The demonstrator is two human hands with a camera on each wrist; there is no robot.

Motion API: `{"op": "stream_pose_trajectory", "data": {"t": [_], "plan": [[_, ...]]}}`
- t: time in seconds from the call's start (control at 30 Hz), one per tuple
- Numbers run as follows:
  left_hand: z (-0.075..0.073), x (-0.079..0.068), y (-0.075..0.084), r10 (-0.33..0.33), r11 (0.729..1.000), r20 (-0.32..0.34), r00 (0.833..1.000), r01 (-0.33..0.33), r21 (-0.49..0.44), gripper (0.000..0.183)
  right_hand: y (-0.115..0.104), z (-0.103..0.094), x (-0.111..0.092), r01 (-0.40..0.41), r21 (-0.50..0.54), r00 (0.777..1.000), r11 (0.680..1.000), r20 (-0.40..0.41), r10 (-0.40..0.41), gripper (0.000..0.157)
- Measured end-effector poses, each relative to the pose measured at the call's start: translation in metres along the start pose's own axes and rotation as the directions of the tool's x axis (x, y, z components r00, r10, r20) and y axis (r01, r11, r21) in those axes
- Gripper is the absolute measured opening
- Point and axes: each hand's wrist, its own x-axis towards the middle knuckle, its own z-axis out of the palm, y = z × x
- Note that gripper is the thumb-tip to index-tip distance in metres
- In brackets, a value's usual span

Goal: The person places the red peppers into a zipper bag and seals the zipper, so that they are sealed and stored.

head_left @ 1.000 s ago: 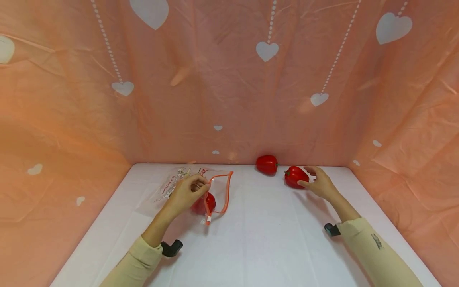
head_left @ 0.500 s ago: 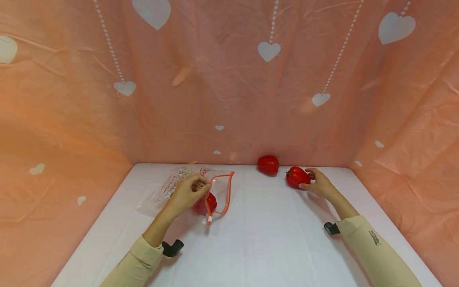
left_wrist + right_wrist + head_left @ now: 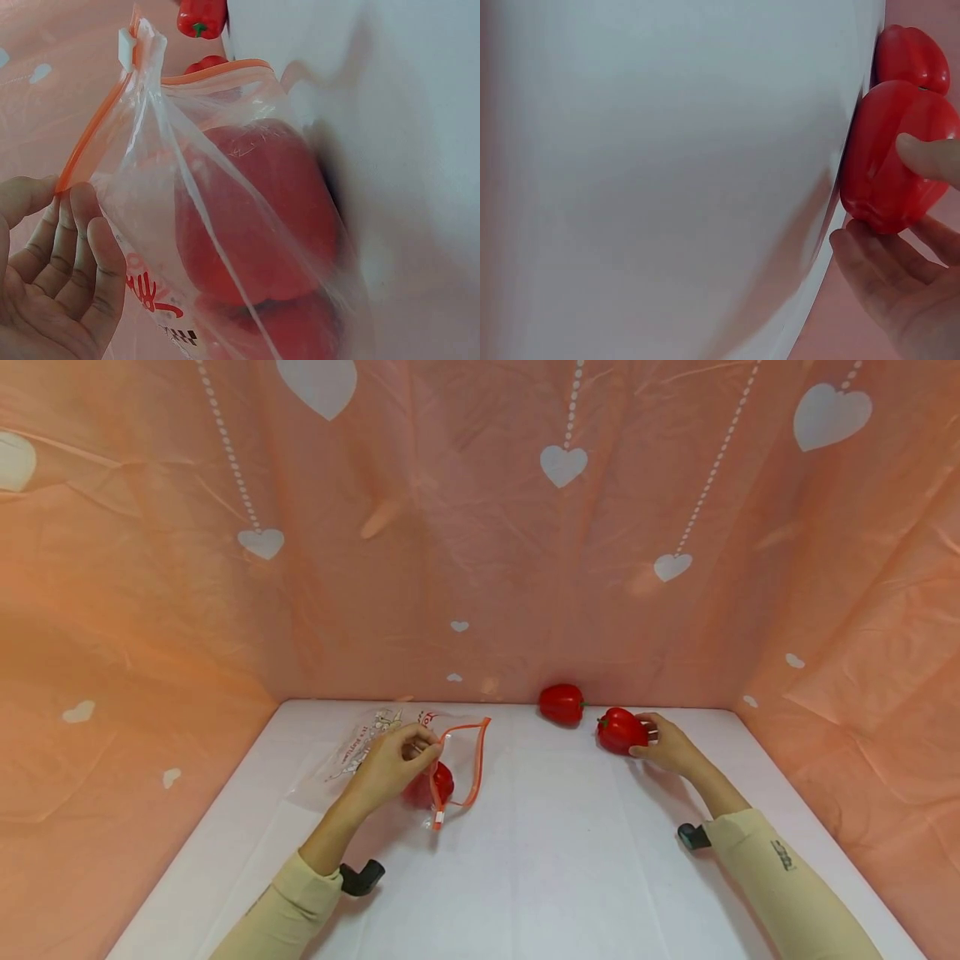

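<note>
Bagging step: left hand [image 3: 390,764] pinching open the clear orange-zippered plastic bag [image 3: 420,760], one pepper inside. Right of bag, right hand [image 3: 667,745] clasping glossy red bell pepper [image 3: 619,730]; lift, carry to mouth.

On the white table [image 3: 525,860], your left hand [image 3: 386,766] holds the clear zip bag [image 3: 390,752] with a red pepper [image 3: 429,785] inside; to the right, your right hand [image 3: 667,745] grips a second red pepper [image 3: 618,731], a third red pepper [image 3: 561,703] behind-left of it.

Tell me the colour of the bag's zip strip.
Orange, along the bag's open mouth, with a white slider; the zip strip shows best in the left wrist view.
</note>
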Motion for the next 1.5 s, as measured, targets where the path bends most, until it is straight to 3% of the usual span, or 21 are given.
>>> {"op": "stream_pose_trajectory", "data": {"t": [0.53,0.97,1.5], "plan": [[0.0,0.0,0.0,0.02,1.0,0.004,1.0,-0.02,0.011,0.007,-0.006,0.006,-0.008,0.024,0.048,1.0,0.999,0.011,-0.025,0.072],[0.002,0.001,0.0,0.018,1.0,0.002,1.0,-0.018,0.01,0.009,-0.026,0.021,-0.012,0.176,0.067,0.984,0.982,-0.021,-0.175,0.064],[0.002,0.001,0.001,0.016,1.0,0.008,1.0,-0.016,0.017,0.009,-0.06,0.039,-0.025,0.233,0.111,0.972,0.966,-0.004,-0.234,0.066]]}}
